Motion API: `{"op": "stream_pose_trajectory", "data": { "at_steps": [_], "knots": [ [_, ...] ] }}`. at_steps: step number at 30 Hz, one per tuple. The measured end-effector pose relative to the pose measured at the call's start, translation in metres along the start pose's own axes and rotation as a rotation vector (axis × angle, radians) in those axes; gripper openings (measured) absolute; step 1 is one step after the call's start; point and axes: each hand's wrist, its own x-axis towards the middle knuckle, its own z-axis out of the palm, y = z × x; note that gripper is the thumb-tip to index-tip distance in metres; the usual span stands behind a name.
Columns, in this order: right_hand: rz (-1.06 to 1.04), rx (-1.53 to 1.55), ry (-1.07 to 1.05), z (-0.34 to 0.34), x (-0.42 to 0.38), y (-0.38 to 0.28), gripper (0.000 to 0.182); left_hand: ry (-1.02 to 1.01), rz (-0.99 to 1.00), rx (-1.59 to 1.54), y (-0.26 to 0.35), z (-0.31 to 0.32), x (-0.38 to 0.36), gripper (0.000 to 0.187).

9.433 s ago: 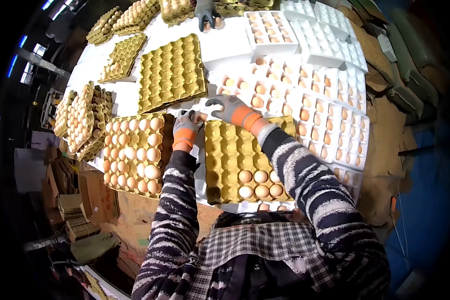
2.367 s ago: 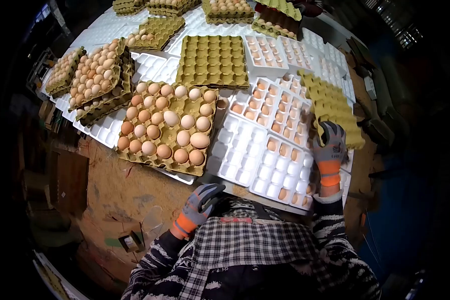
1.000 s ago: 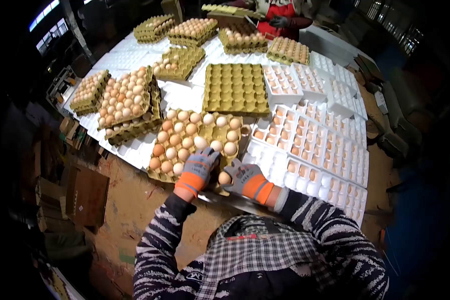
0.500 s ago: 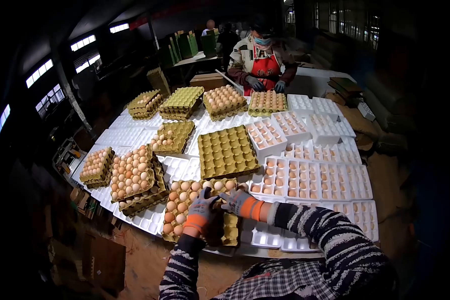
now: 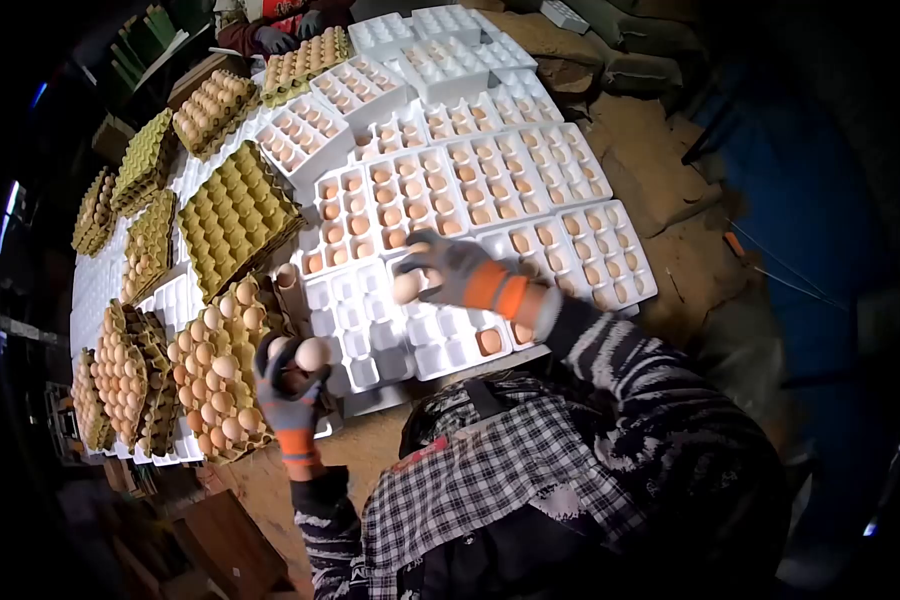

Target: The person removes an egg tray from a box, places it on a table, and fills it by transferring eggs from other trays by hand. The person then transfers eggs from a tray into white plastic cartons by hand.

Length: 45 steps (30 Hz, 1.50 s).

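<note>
Since half a second earlier, both gloved hands have been lifted off the brown pulp tray [image 5: 215, 380], each with eggs. The left hand [image 5: 288, 385], in a grey knit glove with an orange cuff, is closed around two smooth tan eggs [image 5: 310, 354] just beside that dimpled tray. The right hand [image 5: 450, 275] is held over the white foam tray [image 5: 370, 335], its grip closed on a pale egg [image 5: 406, 288]. Square, glossy cells are seen in the foam; most nearby ones are unfilled. An empty yellow pulp tray [image 5: 235, 215] lies beyond on the tabletop [image 5: 690, 260], and another person's gloved hands [image 5: 290, 30] appear at the far end.
</note>
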Motion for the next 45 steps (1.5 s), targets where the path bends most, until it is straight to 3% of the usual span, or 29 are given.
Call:
{"op": "stream_pose_trajectory", "data": {
  "at_steps": [3,4,6,7,9,13,15,17,19,20,21,24,27,28,29,31,33,37,38,43,45],
  "knots": [
    [0.35,-0.434,-0.047,-0.037,-0.049,0.098,0.051,-0.163,0.063,-0.029,0.036,0.09,0.001,0.054],
    [0.413,-0.487,-0.115,-0.04,-0.054,0.121,0.048,-0.256,-0.03,-0.062,0.04,0.12,0.002,0.055],
    [0.396,-0.572,-0.143,-0.032,-0.058,0.145,0.045,-0.286,0.123,0.093,0.041,0.177,0.009,0.054],
    [0.351,-0.63,-0.118,-0.018,-0.063,0.159,0.043,-0.309,0.089,0.07,0.043,0.202,0.012,0.054],
    [0.28,-0.564,-0.053,-0.012,-0.069,0.162,0.042,-0.303,0.145,0.175,0.034,0.247,0.017,0.056],
    [0.189,-0.343,-0.019,-0.006,-0.094,0.138,0.042,-0.382,0.03,0.354,0.02,0.287,0.019,0.056],
    [0.216,-0.275,-0.336,0.0,-0.101,0.145,0.044,-0.354,-0.247,0.119,0.03,0.285,0.015,0.052],
    [0.149,-0.262,-0.176,-0.001,-0.108,0.143,0.042,-0.228,0.009,0.028,0.031,0.283,0.003,0.049],
    [0.096,-0.102,-0.085,-0.011,-0.114,0.14,0.041,-0.345,0.047,0.122,0.049,0.282,-0.017,0.052],
    [0.07,-0.02,-0.04,-0.014,-0.117,0.136,0.041,-0.536,-0.114,0.22,0.056,0.283,-0.026,0.056],
    [0.008,-0.108,-0.026,-0.004,-0.124,0.137,0.041,-0.527,-0.069,0.282,0.04,0.288,-0.042,0.06],
    [-0.257,-0.126,-0.215,0.02,-0.132,0.145,0.043,-0.22,-0.132,0.188,0.054,0.282,-0.035,0.061],
    [-0.368,-0.284,-0.207,0.034,-0.138,0.158,0.046,-0.014,-0.165,0.136,0.038,0.281,-0.012,0.056],
    [-0.369,-0.127,-0.145,0.023,-0.141,0.159,0.044,0.02,-0.139,0.139,0.031,0.287,-0.005,0.054],
    [-0.285,0.006,-0.151,0.006,-0.142,0.154,0.046,0.049,-0.106,0.134,0.023,0.294,0.0,0.053],
    [-0.095,0.084,-0.084,-0.037,-0.157,0.148,0.043,-0.078,0.048,0.435,-0.012,0.304,0.0,0.051],
    [-0.016,0.229,0.211,-0.066,-0.186,0.162,0.038,-0.104,0.112,0.55,-0.01,0.302,-0.004,0.051],
    [0.302,0.075,0.512,-0.105,-0.29,0.196,0.034,-0.062,0.237,0.543,-0.064,0.308,-0.01,0.052],
    [0.396,0.072,0.57,-0.116,-0.32,0.187,0.034,-0.101,0.141,0.472,-0.049,0.308,-0.009,0.046],
    [0.93,-0.027,0.836,-0.089,-0.51,0.186,0.034,-0.094,0.213,0.513,-0.02,0.307,-0.008,0.032],
    [1.142,-0.002,0.814,-0.074,-0.573,0.16,0.03,-0.138,0.272,0.598,-0.042,0.305,-0.009,0.031]
  ]
}}
